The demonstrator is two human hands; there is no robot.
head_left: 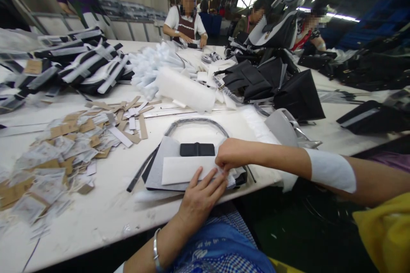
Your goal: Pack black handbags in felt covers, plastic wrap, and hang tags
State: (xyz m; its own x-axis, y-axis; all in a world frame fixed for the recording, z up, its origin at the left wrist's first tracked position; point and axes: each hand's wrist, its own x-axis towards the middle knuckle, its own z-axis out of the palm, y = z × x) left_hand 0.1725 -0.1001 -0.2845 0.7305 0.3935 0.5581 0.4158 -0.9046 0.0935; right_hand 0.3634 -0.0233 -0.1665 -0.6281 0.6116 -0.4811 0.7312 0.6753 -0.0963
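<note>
A flat grey bag piece (163,153) with a black clasp (197,149) lies at the near edge of the white table (105,209). A white foam sheet (182,169) rests across it. My left hand (200,198) lies flat on the sheet's right end, fingers stretched out. My right hand (232,153) is curled just above it, fingers pinched on the sheet's edge. A dark strap (192,123) arcs behind the piece.
Cardboard tags and small plastic packets (64,149) are heaped at left. Black-and-white bags (83,66) are stacked at back left, white foam rolls (173,81) in the middle, black handbags (272,85) at right. Several people work at the far side.
</note>
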